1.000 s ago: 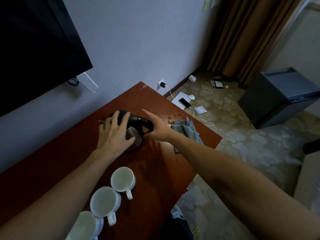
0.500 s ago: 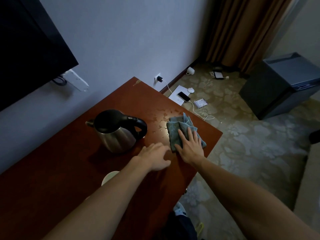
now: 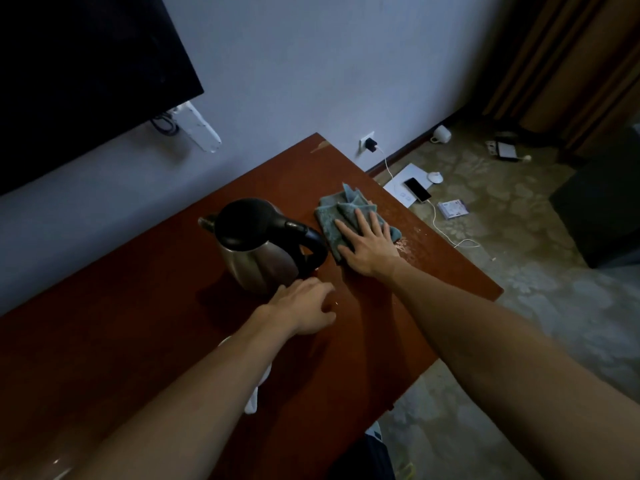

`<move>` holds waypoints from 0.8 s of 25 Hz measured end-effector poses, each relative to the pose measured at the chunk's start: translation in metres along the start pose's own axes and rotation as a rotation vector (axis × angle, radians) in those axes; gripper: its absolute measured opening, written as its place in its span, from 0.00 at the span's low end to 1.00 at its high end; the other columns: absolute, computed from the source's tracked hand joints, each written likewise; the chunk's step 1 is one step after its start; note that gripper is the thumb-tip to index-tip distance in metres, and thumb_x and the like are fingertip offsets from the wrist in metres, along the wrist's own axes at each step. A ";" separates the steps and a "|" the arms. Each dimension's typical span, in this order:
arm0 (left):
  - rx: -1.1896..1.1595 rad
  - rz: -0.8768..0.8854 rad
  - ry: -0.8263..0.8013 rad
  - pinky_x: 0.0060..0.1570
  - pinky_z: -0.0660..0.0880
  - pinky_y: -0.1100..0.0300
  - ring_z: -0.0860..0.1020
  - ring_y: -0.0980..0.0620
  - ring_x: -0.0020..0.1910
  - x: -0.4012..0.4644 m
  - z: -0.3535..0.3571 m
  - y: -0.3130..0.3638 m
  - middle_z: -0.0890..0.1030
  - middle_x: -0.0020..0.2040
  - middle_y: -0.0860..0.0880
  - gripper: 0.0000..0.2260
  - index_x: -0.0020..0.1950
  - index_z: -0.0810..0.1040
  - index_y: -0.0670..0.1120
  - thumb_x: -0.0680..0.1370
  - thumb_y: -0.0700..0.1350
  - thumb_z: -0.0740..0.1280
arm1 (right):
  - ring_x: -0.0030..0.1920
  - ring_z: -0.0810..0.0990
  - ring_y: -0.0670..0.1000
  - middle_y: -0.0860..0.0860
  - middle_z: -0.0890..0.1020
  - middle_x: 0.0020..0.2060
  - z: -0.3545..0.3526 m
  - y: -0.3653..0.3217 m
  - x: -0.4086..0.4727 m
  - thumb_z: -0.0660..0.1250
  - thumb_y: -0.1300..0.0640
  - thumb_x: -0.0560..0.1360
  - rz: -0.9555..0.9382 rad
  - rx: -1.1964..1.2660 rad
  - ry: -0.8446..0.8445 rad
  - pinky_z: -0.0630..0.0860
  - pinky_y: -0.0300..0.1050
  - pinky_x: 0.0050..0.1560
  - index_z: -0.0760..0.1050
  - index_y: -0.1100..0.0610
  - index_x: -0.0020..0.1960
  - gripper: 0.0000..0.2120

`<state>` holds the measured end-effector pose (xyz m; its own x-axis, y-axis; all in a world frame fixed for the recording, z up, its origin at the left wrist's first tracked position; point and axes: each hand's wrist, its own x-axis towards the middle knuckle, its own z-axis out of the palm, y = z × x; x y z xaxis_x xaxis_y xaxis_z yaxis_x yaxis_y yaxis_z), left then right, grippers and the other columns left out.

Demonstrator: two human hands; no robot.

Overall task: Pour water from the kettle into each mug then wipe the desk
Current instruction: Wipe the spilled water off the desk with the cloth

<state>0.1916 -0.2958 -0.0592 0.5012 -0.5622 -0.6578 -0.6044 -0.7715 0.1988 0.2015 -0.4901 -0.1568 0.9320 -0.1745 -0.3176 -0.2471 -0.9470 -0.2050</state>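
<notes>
Cloth (image 3: 349, 216) lay at frame centre-right on the worktop (image 3: 433, 271), right hand (image 3: 369, 244) pressing flat-fingered on it. Left hand (image 3: 304, 308) hovered loosely curled, empty, below the kettle (image 3: 263, 247). Wiping well probably meant even pressure across the droplets (image 3: 405, 245) near the edge.

Upright steel kettle (image 3: 259, 247) beside crumpled cloth (image 3: 346, 216)

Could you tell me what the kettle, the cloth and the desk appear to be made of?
Kettle: brushed steel body by its dull grey sheen; lid and handle look like black plastic.
Cloth: soft teal fabric, probably microfibre or terry, given its folds and nap.
Desk: smooth reddish-brown wood or veneer; chipped pale at the far corner.
</notes>
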 end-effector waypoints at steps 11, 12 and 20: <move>0.144 0.015 0.014 0.72 0.61 0.41 0.62 0.42 0.77 -0.036 0.013 -0.001 0.62 0.79 0.48 0.31 0.81 0.59 0.54 0.81 0.58 0.64 | 0.80 0.34 0.59 0.52 0.37 0.81 0.041 -0.004 -0.143 0.47 0.33 0.81 0.097 0.065 -0.036 0.38 0.63 0.78 0.40 0.35 0.80 0.31; 0.149 0.029 0.020 0.72 0.61 0.41 0.62 0.42 0.77 -0.039 0.013 -0.001 0.63 0.79 0.48 0.31 0.81 0.59 0.53 0.81 0.58 0.64 | 0.80 0.35 0.59 0.52 0.37 0.81 0.046 -0.003 -0.157 0.47 0.33 0.81 0.134 0.080 -0.024 0.38 0.63 0.78 0.40 0.36 0.80 0.31; 0.056 0.036 0.100 0.72 0.61 0.40 0.64 0.43 0.76 -0.041 0.005 -0.019 0.65 0.78 0.48 0.30 0.80 0.61 0.53 0.80 0.58 0.65 | 0.80 0.35 0.61 0.53 0.37 0.81 0.039 0.003 -0.132 0.48 0.32 0.81 0.227 0.118 -0.023 0.38 0.64 0.78 0.40 0.35 0.80 0.31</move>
<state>0.1797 -0.2563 -0.0398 0.5359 -0.6186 -0.5746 -0.6555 -0.7337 0.1785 0.0671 -0.4598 -0.1520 0.8432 -0.3715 -0.3886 -0.4799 -0.8460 -0.2326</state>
